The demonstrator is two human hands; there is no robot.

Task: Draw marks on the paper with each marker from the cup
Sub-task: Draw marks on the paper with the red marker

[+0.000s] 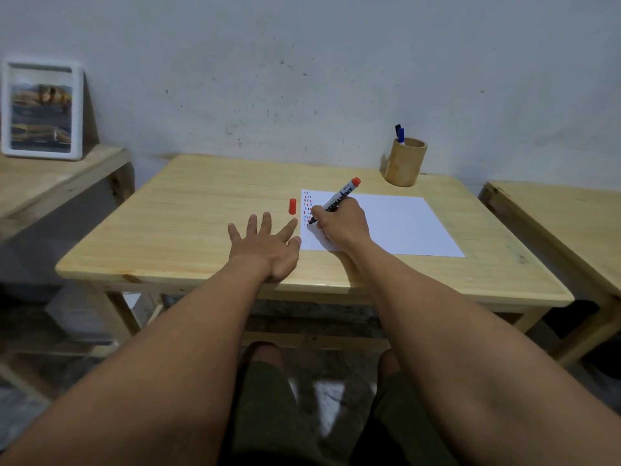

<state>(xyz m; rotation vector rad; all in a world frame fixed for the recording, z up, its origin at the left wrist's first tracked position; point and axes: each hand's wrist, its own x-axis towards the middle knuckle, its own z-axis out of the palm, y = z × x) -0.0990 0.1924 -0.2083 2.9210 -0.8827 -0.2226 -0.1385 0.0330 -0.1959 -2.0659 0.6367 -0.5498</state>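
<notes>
A white sheet of paper (396, 223) lies on the wooden table (201, 223), with short red, blue and dark marks in columns near its left edge. My right hand (341, 227) grips a red-ended permanent marker (337, 200), its tip touching the paper by the marks. The marker's red cap (292, 206) lies on the table just left of the paper. My left hand (267, 248) rests flat on the table with fingers spread, its thumb at the paper's left edge. A bamboo cup (405, 162) at the back right holds two markers (399, 133), blue and dark.
A second wooden table (578, 223) stands to the right across a narrow gap. A lower wooden surface (50, 176) at the left carries a white picture frame (42, 109) leaning on the grey wall. My knees show below the table's front edge.
</notes>
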